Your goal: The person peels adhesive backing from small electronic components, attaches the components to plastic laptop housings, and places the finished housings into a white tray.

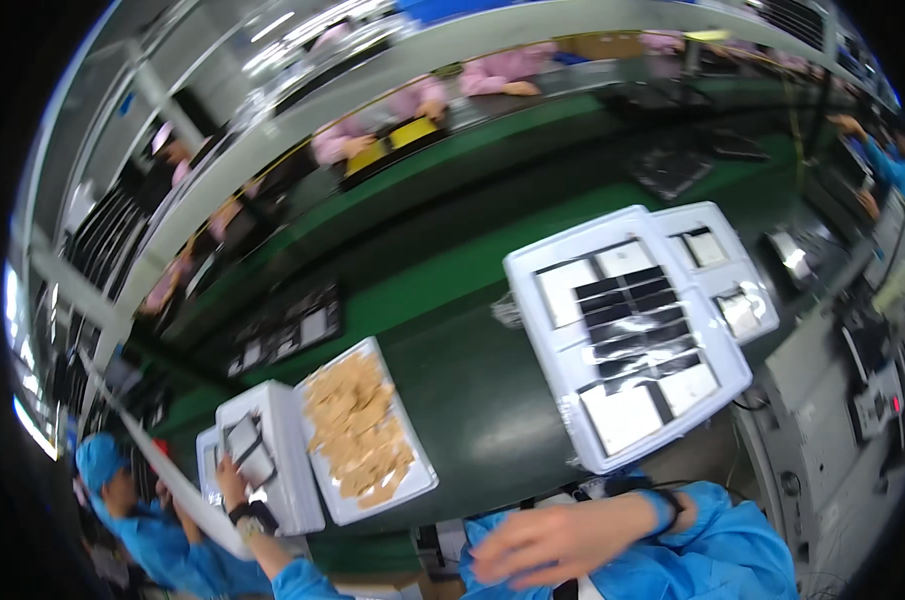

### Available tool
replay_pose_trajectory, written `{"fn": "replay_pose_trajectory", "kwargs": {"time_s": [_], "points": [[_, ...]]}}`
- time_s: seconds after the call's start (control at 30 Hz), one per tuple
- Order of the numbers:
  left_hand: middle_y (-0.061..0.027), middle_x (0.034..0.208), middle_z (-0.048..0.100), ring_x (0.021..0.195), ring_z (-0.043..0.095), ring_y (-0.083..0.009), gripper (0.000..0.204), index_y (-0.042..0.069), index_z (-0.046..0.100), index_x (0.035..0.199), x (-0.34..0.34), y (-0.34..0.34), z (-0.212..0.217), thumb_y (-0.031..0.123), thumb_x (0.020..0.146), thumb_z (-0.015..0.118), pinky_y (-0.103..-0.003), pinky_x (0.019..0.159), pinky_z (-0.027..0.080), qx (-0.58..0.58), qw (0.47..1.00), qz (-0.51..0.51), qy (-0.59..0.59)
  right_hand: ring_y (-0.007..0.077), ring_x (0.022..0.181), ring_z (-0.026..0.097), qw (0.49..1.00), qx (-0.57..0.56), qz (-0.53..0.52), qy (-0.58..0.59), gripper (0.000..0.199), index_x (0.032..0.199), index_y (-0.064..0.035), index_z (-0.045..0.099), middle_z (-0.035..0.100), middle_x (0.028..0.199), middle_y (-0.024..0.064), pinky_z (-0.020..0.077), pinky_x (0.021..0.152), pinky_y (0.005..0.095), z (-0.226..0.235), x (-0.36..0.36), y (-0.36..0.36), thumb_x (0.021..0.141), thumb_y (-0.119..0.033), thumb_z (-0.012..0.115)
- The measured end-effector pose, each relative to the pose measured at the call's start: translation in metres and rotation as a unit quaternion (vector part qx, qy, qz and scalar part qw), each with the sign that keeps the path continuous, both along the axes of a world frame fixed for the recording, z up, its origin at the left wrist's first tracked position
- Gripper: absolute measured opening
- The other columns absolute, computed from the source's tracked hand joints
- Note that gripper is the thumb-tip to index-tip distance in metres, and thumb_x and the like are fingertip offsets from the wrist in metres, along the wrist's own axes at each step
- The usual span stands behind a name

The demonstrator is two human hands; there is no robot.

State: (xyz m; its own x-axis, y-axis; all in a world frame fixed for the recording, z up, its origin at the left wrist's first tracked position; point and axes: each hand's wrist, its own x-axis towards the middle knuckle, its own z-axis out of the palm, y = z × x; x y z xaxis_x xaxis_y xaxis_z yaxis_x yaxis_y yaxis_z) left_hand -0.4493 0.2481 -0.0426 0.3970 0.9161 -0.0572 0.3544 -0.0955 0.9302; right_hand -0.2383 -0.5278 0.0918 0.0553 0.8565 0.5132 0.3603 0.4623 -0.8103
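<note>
currently one own hand shows at the bottom edge, blurred, fingers spread, holding nothing; can't tell which hand it is, the other is out of view. nearest thing is the white tray of dark and pale panels just above it. tan-parts tray sits left, on the green belt. co-worker's hand touches a small tray at lower left.

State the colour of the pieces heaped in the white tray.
Tan pieces, white tray; head view.
</note>
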Motion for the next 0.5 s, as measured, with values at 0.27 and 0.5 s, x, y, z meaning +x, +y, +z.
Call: {"fn": "replay_pose_trajectory", "kwargs": {"time_s": [0.27, 0.5], "points": [[-0.0233, 0.132, 0.072, 0.126, 0.068, -0.0334, 0.041, -0.004, 0.067, 0.135, 0.166, -0.259, 0.119, 0.022, 0.104, 0.07, -0.041, 0.109, 0.051, 0.36, 0.914, -0.178, 0.063, 0.0366, 0.132, 0.06, 0.738, -0.158, -0.645, -0.121, 0.06, 0.147, -0.0001, 0.057, 0.059, 0.149, 0.0212, 0.0477, 0.111, 0.0421, 0.022, 0.119, -0.213, 0.091, -0.012, 0.077], [-0.018, 0.129, 0.073, 0.122, 0.069, -0.0358, 0.036, 0.003, 0.07, 0.13, 0.332, -0.592, 0.183, 0.014, 0.096, 0.076, -0.041, 0.108, 0.051, 0.339, 0.733, -0.578, -0.113, 0.0308, 0.15, 0.047, 0.802, -0.205, -0.559, 0.052, 0.087, 0.169, -0.0005, 0.027, 0.045, 0.164, 0.0275, 0.0351, 0.123, 0.0388, -0.047, 0.136, -0.234, 0.096, -0.014, 0.074]]}}
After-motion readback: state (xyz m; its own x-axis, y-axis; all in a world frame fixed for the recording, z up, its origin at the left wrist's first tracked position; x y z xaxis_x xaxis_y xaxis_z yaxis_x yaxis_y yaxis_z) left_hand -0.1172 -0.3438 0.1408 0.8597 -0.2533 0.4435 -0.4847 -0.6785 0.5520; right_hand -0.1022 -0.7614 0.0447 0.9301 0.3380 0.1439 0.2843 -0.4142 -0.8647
